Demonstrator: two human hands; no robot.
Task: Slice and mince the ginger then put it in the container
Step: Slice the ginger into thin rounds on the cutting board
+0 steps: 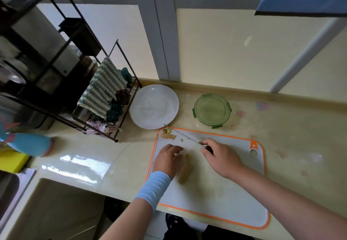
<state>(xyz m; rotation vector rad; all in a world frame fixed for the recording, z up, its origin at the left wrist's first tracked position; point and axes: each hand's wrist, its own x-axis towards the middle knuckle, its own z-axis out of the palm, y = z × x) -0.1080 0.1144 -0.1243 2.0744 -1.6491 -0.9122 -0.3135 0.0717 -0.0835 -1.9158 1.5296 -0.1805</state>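
A peeled ginger piece lies on the white cutting board with an orange rim. My left hand rests beside the ginger's far end, fingers curled down toward the board. My right hand grips a knife by its dark handle; the thin blade points far-left, its tip near ginger scraps in the board's far-left corner. A small ginger bit lies by the blade. The green lidded container stands behind the board.
A white plate sits left of the container. A black wire rack with cloths stands at the left. A sink edge is at the near left. The wall runs along the counter's back.
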